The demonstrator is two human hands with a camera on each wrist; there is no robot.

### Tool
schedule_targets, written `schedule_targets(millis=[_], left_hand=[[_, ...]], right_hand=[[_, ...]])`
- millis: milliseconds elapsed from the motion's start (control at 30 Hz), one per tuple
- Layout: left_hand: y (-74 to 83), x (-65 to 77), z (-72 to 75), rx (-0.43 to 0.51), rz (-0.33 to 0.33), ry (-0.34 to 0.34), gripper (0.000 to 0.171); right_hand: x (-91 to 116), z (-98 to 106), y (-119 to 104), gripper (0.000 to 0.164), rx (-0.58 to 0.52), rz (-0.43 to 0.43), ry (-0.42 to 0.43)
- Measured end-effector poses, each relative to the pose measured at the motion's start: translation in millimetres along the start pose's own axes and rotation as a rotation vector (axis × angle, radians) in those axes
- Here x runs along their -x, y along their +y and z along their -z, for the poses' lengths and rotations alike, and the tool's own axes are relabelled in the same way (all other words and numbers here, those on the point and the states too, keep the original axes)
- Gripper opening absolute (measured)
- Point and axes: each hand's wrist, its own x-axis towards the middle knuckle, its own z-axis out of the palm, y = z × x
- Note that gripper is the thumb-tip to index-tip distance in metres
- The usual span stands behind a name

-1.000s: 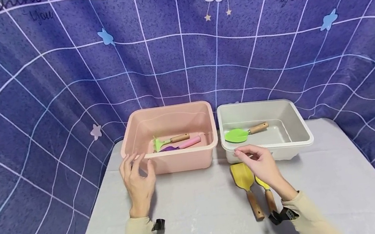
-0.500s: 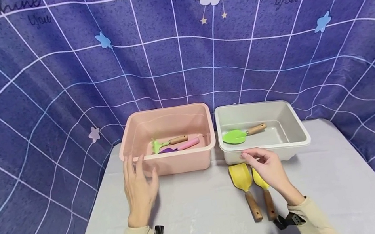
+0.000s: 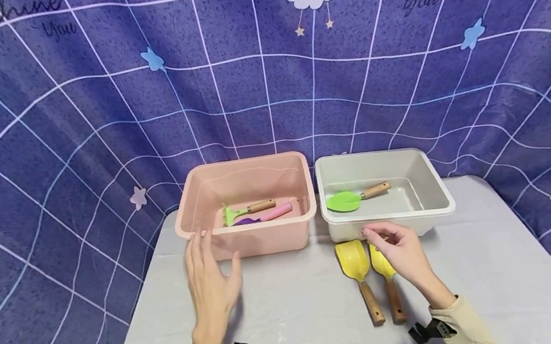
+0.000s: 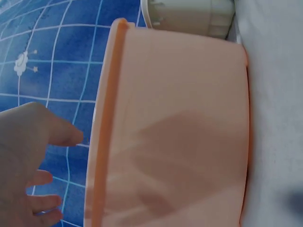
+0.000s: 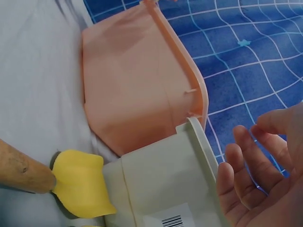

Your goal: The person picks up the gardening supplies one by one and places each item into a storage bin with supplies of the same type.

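- The two yellow tools, the left scoop (image 3: pixel 355 266) and the right scoop (image 3: pixel 385 267), lie side by side on the surface (image 3: pixel 295 310), just near of the white bin (image 3: pixel 342 231).
- Their long axes run from far to near, the handles turning slightly to the right. The heads are at the far end, close to the bin wall, and the wooden handles at the near end.
- The right hand (image 3: pixel 405 253) is clearly the nearer one. It hangs above the head of the right scoop and hides a part of it; the left scoop is a little to the left of this hand.
- The grip of the right hand holds nothing: the fingers are loosely bent, with thumb and first finger close together (if they touch, I cannot tell).
- The left hand (image 3: pixel 212 286) is well apart from the scoops, at the near left side of the pink bin (image 3: pixel 269 241). Its fingers are long and relaxed, the thumb away from them, with nothing between.
- A green trowel (image 3: pixel 345 201) lies in the white bin, at the left. In the pink bin are a green rake (image 3: pixel 231 214) and a pink-handled tool (image 3: pixel 277 212).
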Motion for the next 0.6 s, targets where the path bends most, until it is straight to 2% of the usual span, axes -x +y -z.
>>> schedule_targets(millis=[133, 400, 600], left_hand=[[4.1, 1.6, 1.4, 0.043, -0.024, 0.026, 0.073], [4.8, 5.9, 1.1, 0.095, -0.027, 0.084, 0.065], [7.4, 9.6, -2.7, 0.103, -0.052, 0.070, 0.055]], right_hand=[[4, 0, 2, 0.012, 0.029, -0.001, -0.004], [14, 3, 6, 0.011, 0.089, -0.001, -0.020], [19, 0, 10, 0.011, 0.077, 0.005, -0.039]])
